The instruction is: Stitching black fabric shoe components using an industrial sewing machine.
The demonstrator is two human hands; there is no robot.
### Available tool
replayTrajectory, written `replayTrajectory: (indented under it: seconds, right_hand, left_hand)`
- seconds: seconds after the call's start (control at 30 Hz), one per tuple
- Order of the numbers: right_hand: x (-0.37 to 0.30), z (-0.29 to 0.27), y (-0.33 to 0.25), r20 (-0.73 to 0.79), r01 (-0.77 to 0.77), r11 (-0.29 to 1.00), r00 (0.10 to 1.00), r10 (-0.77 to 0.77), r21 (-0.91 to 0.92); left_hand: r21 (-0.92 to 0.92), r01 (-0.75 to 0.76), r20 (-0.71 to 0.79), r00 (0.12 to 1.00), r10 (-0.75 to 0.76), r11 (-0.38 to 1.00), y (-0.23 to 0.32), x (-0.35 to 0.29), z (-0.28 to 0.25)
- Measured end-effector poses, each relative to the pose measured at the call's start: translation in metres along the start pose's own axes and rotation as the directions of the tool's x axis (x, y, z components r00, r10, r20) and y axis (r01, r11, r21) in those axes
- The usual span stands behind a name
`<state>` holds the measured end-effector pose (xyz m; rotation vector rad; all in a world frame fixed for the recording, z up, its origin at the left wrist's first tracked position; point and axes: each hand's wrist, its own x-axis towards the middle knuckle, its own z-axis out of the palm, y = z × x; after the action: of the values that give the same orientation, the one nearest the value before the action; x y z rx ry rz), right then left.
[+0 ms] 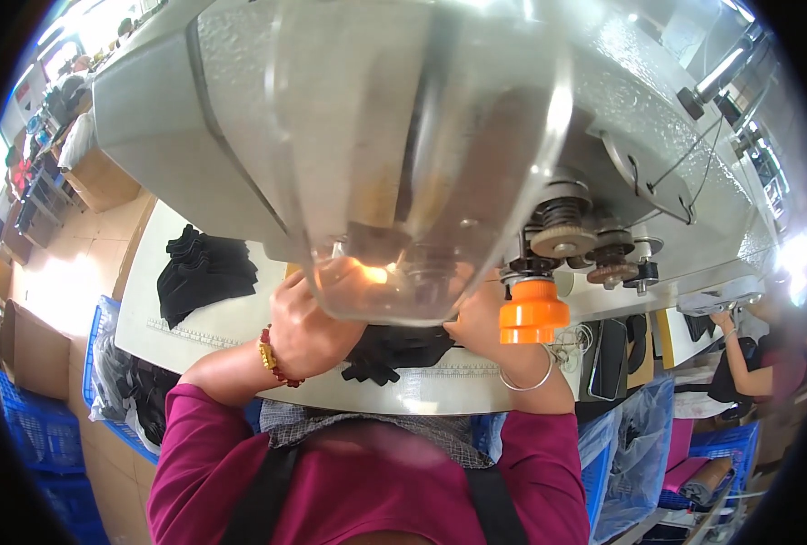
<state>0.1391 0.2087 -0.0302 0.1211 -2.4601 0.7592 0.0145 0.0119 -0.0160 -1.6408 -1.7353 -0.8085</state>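
Note:
Under the head of a sewing machine (240, 118), black fabric pieces (399, 350) lie between my two hands, several cut edges fanned toward me. My left hand (317, 322) is curled at the left side of this fabric, its fingers reaching behind the clear plastic guard (394, 309). On the other side, my right hand (481, 318) is bent inward, with thumb and finger closed at the fabric's right edge. The guard and the lamp glare partly hide the fingertips. Needle and presser foot cannot be made out.
A pile of black fabric pieces (205, 272) lies on the left of the white table (158, 350). An orange knob (534, 312) hangs close to my right hand. A phone (607, 359) rests at the right. Blue crates (117, 391) stand left; another person's arm (735, 363) shows far right.

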Motion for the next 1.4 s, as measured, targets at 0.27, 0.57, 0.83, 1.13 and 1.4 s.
replayTrajectory:
  seconds: [0.27, 0.57, 0.83, 1.13, 1.4]
  right_hand:
    - [-0.005, 0.006, -0.021, -0.015, -0.012, 0.999, 1.0, 0.012, 0.033]
    - [-0.009, 0.023, -0.022, -0.058, 0.21, 0.963, 0.973, -0.222, -0.169]
    - [-0.008, 0.014, -0.036, 0.051, 0.068, 0.985, 0.997, -0.061, -0.159]
    - [-0.006, 0.001, -0.039, 0.133, -0.02, 0.987, 0.99, 0.041, -0.158]
    - [-0.011, 0.008, -0.034, 0.15, -0.01, 0.969, 0.987, 0.049, -0.246]
  left_hand:
    - [0.07, 0.006, 0.051, 0.999, -0.009, 0.998, -0.004, -0.002, -0.001]
    - [0.034, 0.036, 0.095, 0.995, -0.039, 0.999, -0.01, 0.002, -0.007]
    - [-0.029, 0.097, 0.125, 0.988, -0.093, 0.995, -0.018, 0.006, -0.015]
    - [-0.032, 0.065, 0.191, 0.98, -0.057, 0.997, -0.012, 0.01, -0.023]
    - [-0.055, -0.075, 0.074, 0.994, 0.079, 0.996, -0.003, 0.005, -0.014]
